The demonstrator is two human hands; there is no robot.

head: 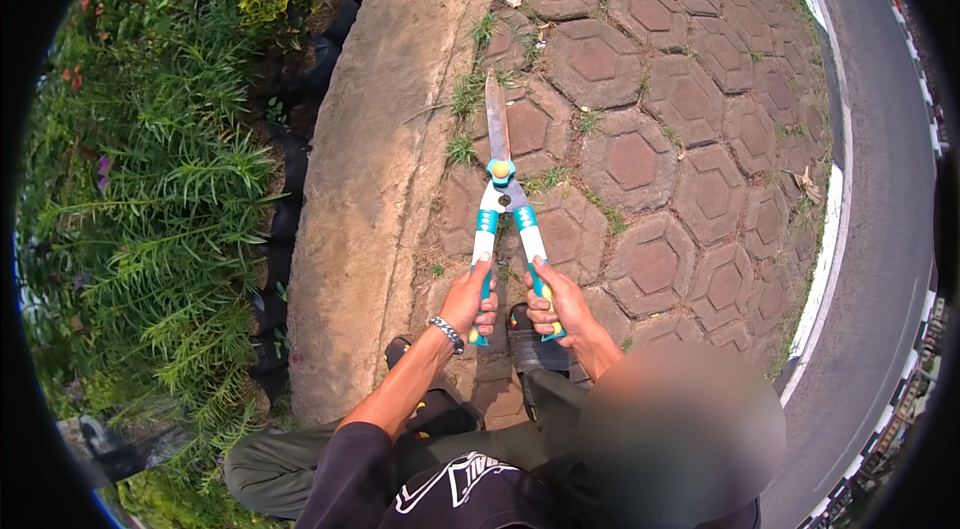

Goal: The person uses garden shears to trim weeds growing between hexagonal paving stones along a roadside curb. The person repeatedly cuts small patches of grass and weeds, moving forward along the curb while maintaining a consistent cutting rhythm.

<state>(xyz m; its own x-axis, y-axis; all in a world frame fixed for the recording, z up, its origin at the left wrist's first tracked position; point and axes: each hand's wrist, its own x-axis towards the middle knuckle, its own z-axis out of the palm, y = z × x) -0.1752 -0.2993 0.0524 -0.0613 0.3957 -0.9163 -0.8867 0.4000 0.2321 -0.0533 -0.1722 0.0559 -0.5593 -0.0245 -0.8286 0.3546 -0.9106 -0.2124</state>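
A pair of hedge shears (501,173) points away from me over the paving, its teal and white handles a little apart and its stained metal blades lying together. My left hand (469,304), with a chain bracelet at the wrist, is closed round the left handle. Round the right handle my right hand (553,302) is closed, its thumb along the top. A yellow knob sits near the blades' pivot. Beneath the hands are my feet in dark sandals (541,353) on the pavers.
Hexagonal pavers (630,160) with grass tufts in the joints spread ahead and right. A concrete kerb strip (367,176) runs along the left, beside black plant bags (289,210) and dense leafy plants (165,191). Beyond a white-painted kerb (823,251) at right lies an asphalt road (889,176).
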